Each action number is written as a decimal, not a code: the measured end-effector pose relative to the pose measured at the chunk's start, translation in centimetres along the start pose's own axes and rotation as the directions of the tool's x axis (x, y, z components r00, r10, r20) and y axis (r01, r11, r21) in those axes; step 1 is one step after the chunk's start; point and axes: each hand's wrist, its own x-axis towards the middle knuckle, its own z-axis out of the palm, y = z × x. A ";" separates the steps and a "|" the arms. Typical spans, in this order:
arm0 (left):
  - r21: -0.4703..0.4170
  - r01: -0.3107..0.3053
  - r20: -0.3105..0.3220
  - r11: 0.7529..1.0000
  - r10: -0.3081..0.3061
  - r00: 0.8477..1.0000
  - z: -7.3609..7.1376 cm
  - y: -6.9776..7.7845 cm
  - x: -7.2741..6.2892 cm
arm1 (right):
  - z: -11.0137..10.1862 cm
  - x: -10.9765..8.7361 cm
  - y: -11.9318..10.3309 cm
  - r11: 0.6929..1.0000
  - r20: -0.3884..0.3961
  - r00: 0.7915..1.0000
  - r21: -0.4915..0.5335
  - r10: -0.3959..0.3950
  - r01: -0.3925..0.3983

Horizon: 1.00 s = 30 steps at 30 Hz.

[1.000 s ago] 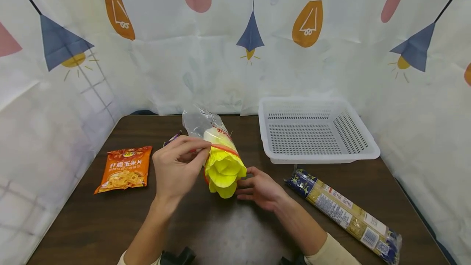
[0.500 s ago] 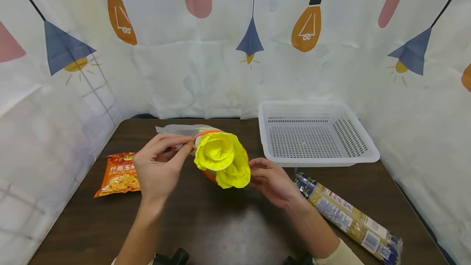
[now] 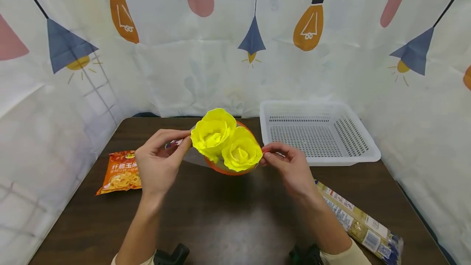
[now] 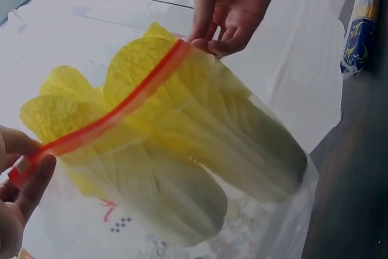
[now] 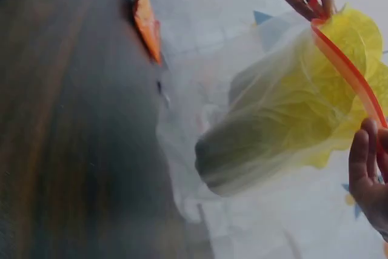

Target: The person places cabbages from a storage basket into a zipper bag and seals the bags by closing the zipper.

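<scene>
My left hand (image 3: 160, 162) pinches one end of the red zip strip (image 4: 115, 113) at the mouth of a clear plastic zip bag (image 4: 288, 222). At the strip's other end, the right hand (image 3: 290, 167) pinches it between thumb and fingers. Inside the bag are two napa cabbages with yellow leafy tops, a left one (image 3: 213, 134) and a right one (image 3: 241, 150). Their leaves poke out past the strip, while the pale stem ends sit deep in the bag, seen in the left wrist view. The bag is held up above the brown table (image 3: 220, 224).
An orange snack packet (image 3: 119, 173) lies to the left, partly behind the left hand. A white perforated basket (image 3: 320, 160) stands at the back right. Near the right forearm lies a long noodle packet (image 3: 362, 220). A small purple-wrapped item (image 3: 173, 144) shows behind the left hand.
The bag has turned from lying back to having its mouth and both cabbage tops face the head camera. My right hand has moved right and up and now pinches the strip.
</scene>
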 end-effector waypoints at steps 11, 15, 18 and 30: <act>-0.102 -0.101 0.126 0.990 0.113 0.986 -0.2 -0.5 0.1 | -1.0 0.6 -1.7 0.982 -0.117 0.975 -0.029 -0.189 0.187; -0.016 -0.114 0.097 0.993 0.115 0.989 -0.2 -0.5 0.3 | -1.0 1.1 -2.1 0.974 -0.128 0.966 -0.020 -0.225 0.224; 0.029 -0.119 0.053 0.992 0.117 0.992 -0.2 -0.6 0.6 | -0.8 1.6 -2.4 0.971 -0.138 0.961 -0.015 -0.239 0.239; 0.237 -0.158 -0.066 0.958 0.178 0.982 -1.4 -2.0 2.4 | -0.6 3.4 -3.8 0.965 -0.114 0.959 -0.008 -0.260 0.261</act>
